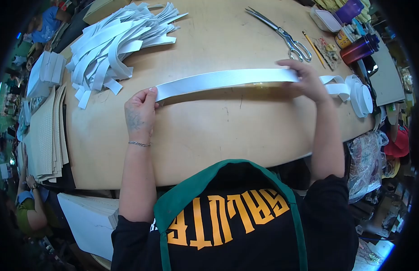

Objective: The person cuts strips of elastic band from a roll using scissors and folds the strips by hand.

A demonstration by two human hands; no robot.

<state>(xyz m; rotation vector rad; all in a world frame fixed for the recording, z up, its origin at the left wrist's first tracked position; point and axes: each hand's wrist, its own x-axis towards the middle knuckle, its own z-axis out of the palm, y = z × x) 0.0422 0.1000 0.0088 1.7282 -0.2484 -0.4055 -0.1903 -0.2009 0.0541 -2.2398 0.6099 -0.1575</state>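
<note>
A wide white elastic band [223, 80] stretches across in front of me, just over the tabletop and bowed slightly upward. My left hand [141, 110] pinches its left end between thumb and fingers. Around the band's right part my right hand [307, 81] is closed, its fingers somewhat blurred. Beyond the right hand, a loose loop of white band [334, 86] lies beside a roll of the same band [362, 97]; whether it joins the held piece is hidden by the hand. Large metal scissors [284, 36] rest on the table beyond my right hand.
A heap of cut white strips [123, 43] covers the table's far left. At the right are a pencil [314, 49], a dark tumbler [359, 49] and a plastic tub [324, 19]. Stacked cardboard sheets [49, 131] stand along the left edge. Other people work at both sides.
</note>
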